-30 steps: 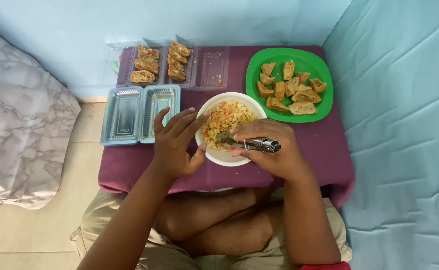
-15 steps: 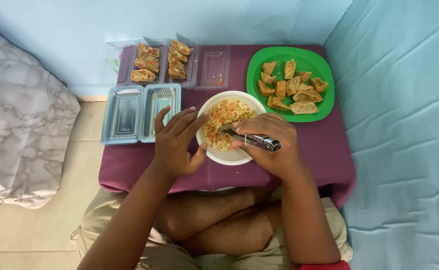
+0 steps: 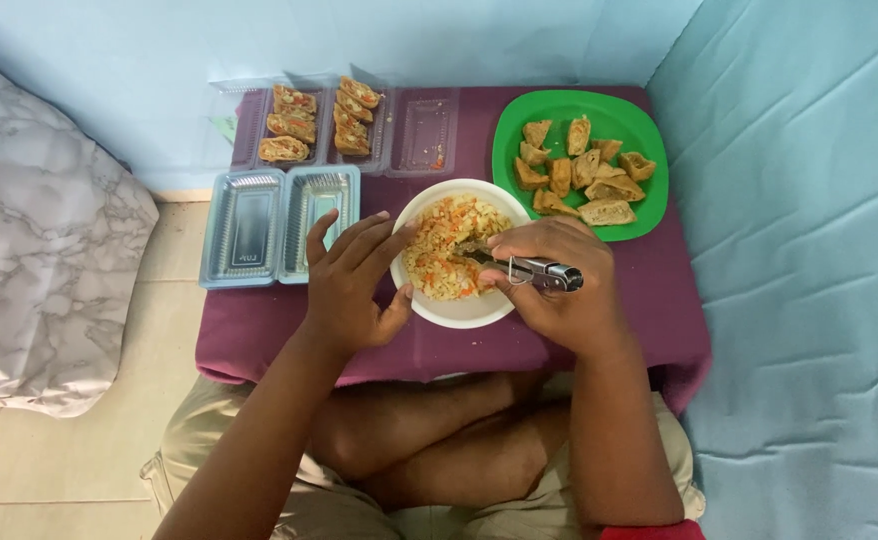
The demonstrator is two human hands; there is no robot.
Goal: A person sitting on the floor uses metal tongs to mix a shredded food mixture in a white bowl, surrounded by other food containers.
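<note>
Purple-clothed low table (image 3: pixel 649 300) between pale blue walls (image 3: pixel 809 250)

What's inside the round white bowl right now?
The round white bowl holds shredded orange-and-pale filling. The metal utensil in the right hand dips into it; its tip is hidden.

A round white bowl (image 3: pixel 464 308) sits upright on the purple tabletop (image 3: pixel 649 300), half filled with a shredded orange and pale filling (image 3: pixel 449 258). A metal spoon (image 3: pixel 519 268) lies level across its right rim, tip in the filling.
</note>
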